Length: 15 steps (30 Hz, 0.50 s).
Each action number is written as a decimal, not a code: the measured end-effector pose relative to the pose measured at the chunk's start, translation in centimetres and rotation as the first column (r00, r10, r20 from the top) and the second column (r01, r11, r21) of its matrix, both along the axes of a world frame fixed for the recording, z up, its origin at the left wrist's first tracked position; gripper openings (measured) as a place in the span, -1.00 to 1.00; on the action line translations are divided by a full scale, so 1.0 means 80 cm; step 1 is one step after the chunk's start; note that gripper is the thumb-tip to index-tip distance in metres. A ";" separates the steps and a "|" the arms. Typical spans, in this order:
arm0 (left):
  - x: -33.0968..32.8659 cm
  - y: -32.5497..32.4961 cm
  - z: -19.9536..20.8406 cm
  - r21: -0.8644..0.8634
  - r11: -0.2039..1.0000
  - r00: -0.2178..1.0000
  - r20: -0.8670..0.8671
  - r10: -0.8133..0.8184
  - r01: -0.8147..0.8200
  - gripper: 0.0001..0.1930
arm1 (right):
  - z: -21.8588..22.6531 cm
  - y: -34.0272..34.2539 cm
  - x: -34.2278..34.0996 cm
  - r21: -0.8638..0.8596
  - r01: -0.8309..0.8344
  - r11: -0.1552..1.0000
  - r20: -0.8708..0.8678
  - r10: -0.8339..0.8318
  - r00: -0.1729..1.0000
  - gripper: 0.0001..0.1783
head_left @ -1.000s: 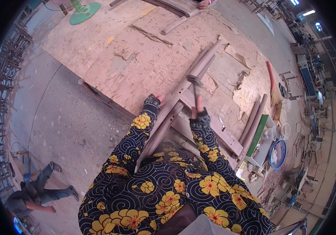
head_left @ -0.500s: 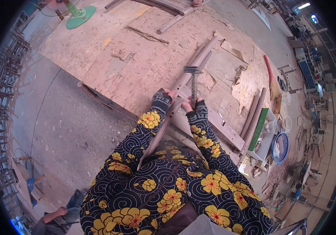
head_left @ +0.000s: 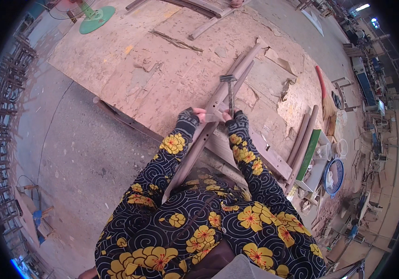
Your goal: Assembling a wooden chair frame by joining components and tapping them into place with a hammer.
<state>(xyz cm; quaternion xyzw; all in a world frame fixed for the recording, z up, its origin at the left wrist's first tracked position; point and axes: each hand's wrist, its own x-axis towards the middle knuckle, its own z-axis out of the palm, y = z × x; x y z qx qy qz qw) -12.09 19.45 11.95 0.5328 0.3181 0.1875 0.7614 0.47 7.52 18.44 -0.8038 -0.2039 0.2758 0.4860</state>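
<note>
A long brown wooden bar [head_left: 198, 142] with drilled holes lies slanting from my lap onto the worktable. My left hand [head_left: 198, 114], in a dark fingerless glove, is closed beside it, pinching one end of a small pale, see-through-looking piece [head_left: 214, 116]. That piece spans the gap between my hands, blurred. My right hand [head_left: 229, 115] is closed round the handle of a hammer [head_left: 228, 79], whose head points away from me. Under the hammer more brown wooden bars [head_left: 243, 63] lie together, and a flat board [head_left: 274, 160] lies right of my right hand.
The worn plywood worktable [head_left: 115, 69] has peeling patches. At right stand two brown bars [head_left: 307, 135], a green-edged box [head_left: 309, 156], a blue basket [head_left: 333, 176] and a red-handled broom [head_left: 321, 81]. A green fan base [head_left: 98, 19] and another person's hand [head_left: 236, 3] are at the far side.
My hands have moved slightly apart, and the pale piece now shows between them. The hammer's head has shifted a little away from me.
</note>
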 end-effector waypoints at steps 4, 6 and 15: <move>-0.010 0.019 -0.045 -0.246 0.928 0.959 -0.031 0.283 -0.282 -0.81 | -0.050 0.013 0.056 -0.314 -0.124 0.941 0.304 0.223 0.926 -0.66; -0.017 0.022 -0.055 -0.323 0.896 0.941 0.044 0.335 -0.304 -0.79 | -0.055 0.026 0.058 -0.377 -0.167 0.911 0.293 0.288 0.912 -0.66; -0.018 0.002 -0.070 -0.307 0.873 0.925 -0.135 0.354 -0.379 -0.80 | -0.049 0.066 0.071 -0.639 -0.239 0.731 0.277 0.509 0.815 -0.64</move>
